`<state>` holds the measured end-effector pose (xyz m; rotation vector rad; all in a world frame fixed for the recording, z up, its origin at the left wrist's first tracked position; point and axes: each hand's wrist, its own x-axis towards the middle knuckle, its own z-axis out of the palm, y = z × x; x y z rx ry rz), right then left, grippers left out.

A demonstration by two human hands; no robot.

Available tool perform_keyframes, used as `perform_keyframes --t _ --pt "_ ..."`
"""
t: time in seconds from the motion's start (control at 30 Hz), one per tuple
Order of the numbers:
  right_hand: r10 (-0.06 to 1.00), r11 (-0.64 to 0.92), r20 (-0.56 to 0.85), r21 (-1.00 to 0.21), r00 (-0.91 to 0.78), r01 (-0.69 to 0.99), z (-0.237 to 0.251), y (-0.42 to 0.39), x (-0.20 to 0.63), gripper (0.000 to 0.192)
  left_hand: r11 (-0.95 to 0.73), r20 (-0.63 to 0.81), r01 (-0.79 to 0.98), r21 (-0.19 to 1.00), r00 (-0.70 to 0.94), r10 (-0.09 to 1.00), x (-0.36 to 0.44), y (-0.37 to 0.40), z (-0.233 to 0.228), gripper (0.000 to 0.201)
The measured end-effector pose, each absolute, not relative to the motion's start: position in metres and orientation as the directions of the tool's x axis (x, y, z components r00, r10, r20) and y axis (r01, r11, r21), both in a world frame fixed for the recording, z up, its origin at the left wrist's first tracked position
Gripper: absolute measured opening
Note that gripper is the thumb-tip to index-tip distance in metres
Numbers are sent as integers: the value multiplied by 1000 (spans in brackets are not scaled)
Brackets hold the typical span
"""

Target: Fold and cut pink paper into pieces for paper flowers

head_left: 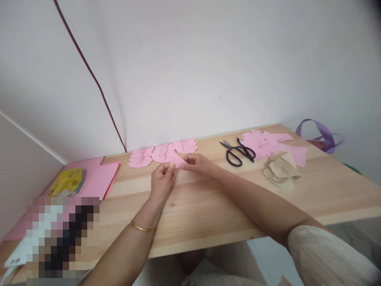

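A small piece of pink paper (177, 159) is pinched between both hands above the wooden table. My left hand (162, 180) holds its left lower corner, fingers closed. On its right side, the thumb and fingers of my right hand (198, 165) grip the edge. Just behind the hands lie cut pink paper pieces (141, 156) with jagged, slitted edges, in a row along the wall. To the right of my right hand rest black-handled scissors (234, 153), blades parted, with a black pen (245, 149) partly under a handle loop.
Pink paper scraps (258, 143) and crumpled brown paper (282, 171) lie on the right of the table (193, 222). At left are pink sheets (108, 174) and a yellow packet (67, 180). A purple ribbon (323, 133) hangs past the right edge. The wall borders the back.
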<state>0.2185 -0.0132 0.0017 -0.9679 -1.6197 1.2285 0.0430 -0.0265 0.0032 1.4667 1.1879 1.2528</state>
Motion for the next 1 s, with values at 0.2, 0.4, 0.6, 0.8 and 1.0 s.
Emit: perform_keyframes --t 0.2,0.4,0.6,0.8,1.0 --pt "920 301 217 -924 -326 234 0 -13 218 27 -77 67 37 996 212 975 44 -25 1 21" --pt "899 392 277 -853 -338 344 1 -16 218 19 64 -58 -13 998 290 955 41 -20 0 23" --pt "887 412 290 -849 -360 330 1 -15 218 19 -24 0 73 997 314 950 39 -19 0 24" --pt "919 335 222 -874 -324 351 0 -15 217 15 -151 92 170 974 311 946 41 -23 1 17" --pt "925 361 248 -811 -287 461 3 -20 213 20 -263 164 298 918 320 933 41 -22 0 18"
